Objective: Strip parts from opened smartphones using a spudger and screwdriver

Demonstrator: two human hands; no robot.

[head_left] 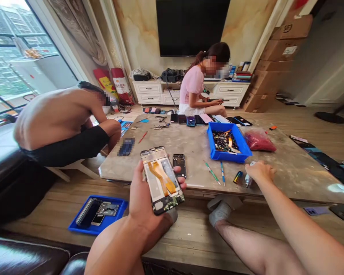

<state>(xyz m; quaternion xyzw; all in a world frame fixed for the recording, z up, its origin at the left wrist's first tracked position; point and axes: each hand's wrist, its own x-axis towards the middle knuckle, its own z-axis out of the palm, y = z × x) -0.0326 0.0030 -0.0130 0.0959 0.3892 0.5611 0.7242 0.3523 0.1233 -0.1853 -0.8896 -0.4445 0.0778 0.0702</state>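
My left hand (141,191) is wrapped round an opened smartphone (162,179), tilted above the table's near edge. Its back cover is off, showing orange flex cables and a green circuit board at the lower end. At the near right of the table, my right hand (262,172) has its fingers closed on a small pale, silvery bottle-like thing (248,180), partly hidden by the hand. Just left of it lies a shiny gold and blue cylinder (237,177). Two slim pen-like tools, one green (212,173) and one blue (223,173), lie further left. Behind the held phone rests a dark phone frame (179,165).
A blue bin (231,156) of small phone parts stands beside a red-filled plastic bag (259,140). Several phones (199,120) line the table's far side. On the floor, a blue tray (74,226) holds phone parts. One person (60,114) sits at left, another (192,84) beyond the table.
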